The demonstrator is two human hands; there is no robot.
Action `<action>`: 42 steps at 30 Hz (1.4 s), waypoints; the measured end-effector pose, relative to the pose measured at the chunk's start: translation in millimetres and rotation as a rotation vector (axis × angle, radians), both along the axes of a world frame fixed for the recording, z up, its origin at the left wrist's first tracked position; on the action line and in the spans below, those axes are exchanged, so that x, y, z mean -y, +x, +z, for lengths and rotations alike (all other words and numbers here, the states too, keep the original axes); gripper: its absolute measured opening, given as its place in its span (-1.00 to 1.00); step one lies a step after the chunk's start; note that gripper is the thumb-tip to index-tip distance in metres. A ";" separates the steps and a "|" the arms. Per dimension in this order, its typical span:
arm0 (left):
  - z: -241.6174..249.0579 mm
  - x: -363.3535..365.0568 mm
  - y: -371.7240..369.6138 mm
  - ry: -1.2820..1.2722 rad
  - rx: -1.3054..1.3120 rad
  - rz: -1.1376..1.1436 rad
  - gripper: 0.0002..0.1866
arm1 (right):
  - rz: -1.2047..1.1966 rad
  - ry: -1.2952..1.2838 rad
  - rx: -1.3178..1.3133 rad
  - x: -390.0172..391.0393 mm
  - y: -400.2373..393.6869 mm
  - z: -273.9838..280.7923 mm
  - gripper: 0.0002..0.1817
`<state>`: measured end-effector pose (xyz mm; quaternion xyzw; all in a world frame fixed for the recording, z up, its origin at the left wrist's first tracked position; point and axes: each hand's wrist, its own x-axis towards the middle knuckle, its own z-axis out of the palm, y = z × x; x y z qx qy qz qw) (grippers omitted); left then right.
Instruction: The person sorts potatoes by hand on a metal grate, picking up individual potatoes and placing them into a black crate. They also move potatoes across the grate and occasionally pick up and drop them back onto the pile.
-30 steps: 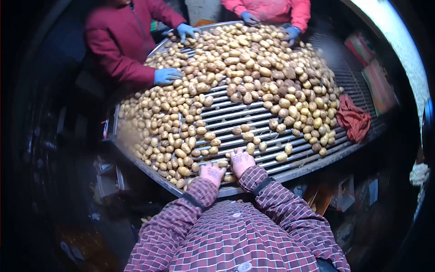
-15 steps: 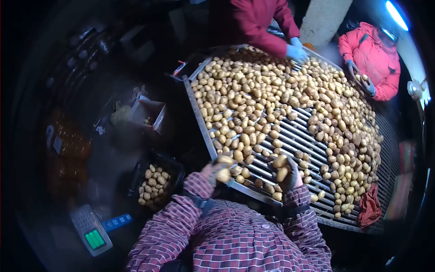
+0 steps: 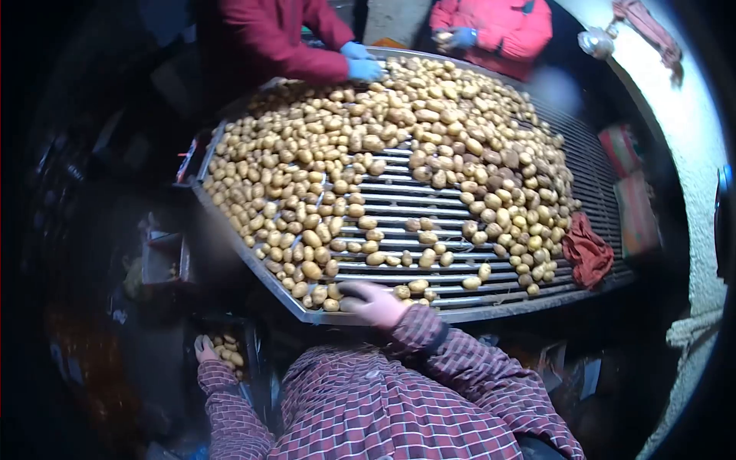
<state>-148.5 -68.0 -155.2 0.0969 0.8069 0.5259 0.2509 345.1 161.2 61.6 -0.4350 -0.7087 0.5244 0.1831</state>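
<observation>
My left hand (image 3: 205, 349) is low at the left, at the edge of a dark crate holding potatoes (image 3: 229, 354). Its fingers are small and dark in the view, so their grip cannot be made out. My right hand (image 3: 370, 303) is over the near edge of the slatted metal table (image 3: 399, 205), beside potatoes at its front left. The fingers of this hand are blurred, and whether they hold a potato is unclear. Many potatoes (image 3: 452, 123) are heaped across the table, with bare slats showing near the middle.
Across the table a person in dark red (image 3: 284, 38) reaches in with blue gloves (image 3: 364, 69). Another person in a pink jacket (image 3: 498, 31) stands behind. A red cloth (image 3: 588, 251) lies at the right, sacks (image 3: 636, 213) beyond it, and an open box (image 3: 165, 259) at the left.
The view has turned right. My left hand has moved from the table edge down to the crate; my right hand has moved left along the near edge. The potatoes earlier held in both hands no longer show there.
</observation>
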 end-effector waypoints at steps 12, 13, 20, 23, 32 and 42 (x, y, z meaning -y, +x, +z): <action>174.1 -263.2 394.6 0.324 -0.533 -1.853 -0.63 | -0.862 0.191 0.324 66.6 203.9 -50.7 -0.74; 164.5 -260.2 418.2 0.176 -0.606 -1.998 -0.59 | -0.836 0.194 0.350 64.4 196.5 -50.6 -0.74; 128.8 -289.9 411.8 -0.026 -0.142 -1.964 -0.76 | -0.452 0.354 0.452 41.9 137.0 -20.1 -0.68; 138.9 -279.4 364.1 0.037 0.380 -1.699 -0.80 | -0.143 0.150 0.789 28.5 102.7 -17.5 -0.44; 146.1 -263.9 319.0 -0.069 0.736 -1.100 -0.82 | -0.040 -0.021 0.716 -10.6 50.4 -29.2 -0.49; 200.1 -267.1 356.2 -0.231 1.266 -1.547 -0.35 | -0.514 0.096 0.397 -28.5 112.6 -9.0 -0.31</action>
